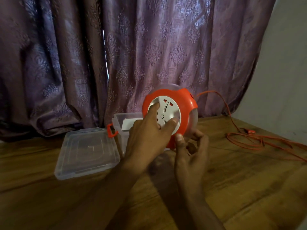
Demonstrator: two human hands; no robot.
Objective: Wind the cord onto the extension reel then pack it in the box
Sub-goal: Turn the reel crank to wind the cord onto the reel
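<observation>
The round orange extension reel (186,100) with a white socket disc (167,110) is held up above the wooden table, tilted toward me. My left hand (147,136) lies across the white disc with spread fingers touching it. My right hand (191,150) grips the reel's lower edge from below, thumb on the orange rim and fingers curled behind. The orange cord (259,140) leaves the reel's upper right and lies in loose loops on the table at the right. The clear plastic box (119,121) with an orange latch (111,131) stands behind my left hand, partly hidden.
The clear box lid (88,153) lies flat on the wooden table (66,205) to the left of the box. A purple patterned curtain (116,55) hangs close behind. A pale wall (285,80) stands at the right.
</observation>
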